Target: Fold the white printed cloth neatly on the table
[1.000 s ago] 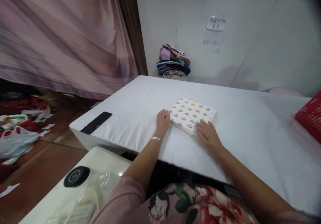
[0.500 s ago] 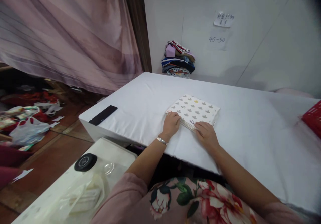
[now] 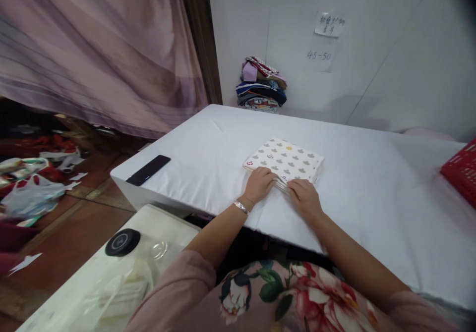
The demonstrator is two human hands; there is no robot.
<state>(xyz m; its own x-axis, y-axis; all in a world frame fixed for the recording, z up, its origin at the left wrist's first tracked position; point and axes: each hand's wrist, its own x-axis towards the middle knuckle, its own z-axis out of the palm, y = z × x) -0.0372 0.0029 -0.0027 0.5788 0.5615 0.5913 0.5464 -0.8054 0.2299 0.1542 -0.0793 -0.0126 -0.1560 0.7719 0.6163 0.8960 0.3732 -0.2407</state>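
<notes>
A folded white cloth [image 3: 286,158] with small grey prints and a few coloured ones lies flat on the white-covered table [image 3: 357,198]. At its near edge, my left hand [image 3: 260,184] has its fingers curled over the layers, left of the middle. My right hand [image 3: 304,197] pinches the same edge closer to the near right corner. Only a short gap separates the two hands. Several stacked layers show along that edge between them. The thumbs are mostly hidden.
A black phone [image 3: 148,170] lies at the table's left end. Against the wall rises a pile of folded clothes [image 3: 261,86]. A red basket [image 3: 463,171] stands at the right edge. Beside me, a white surface [image 3: 159,218] holds a round black lid [image 3: 122,242] and a clear plastic bag [image 3: 122,292].
My left hand has slid right along the cloth's near edge, closer to my right hand, uncovering the near left corner. The right hand stays at its place on the edge.
</notes>
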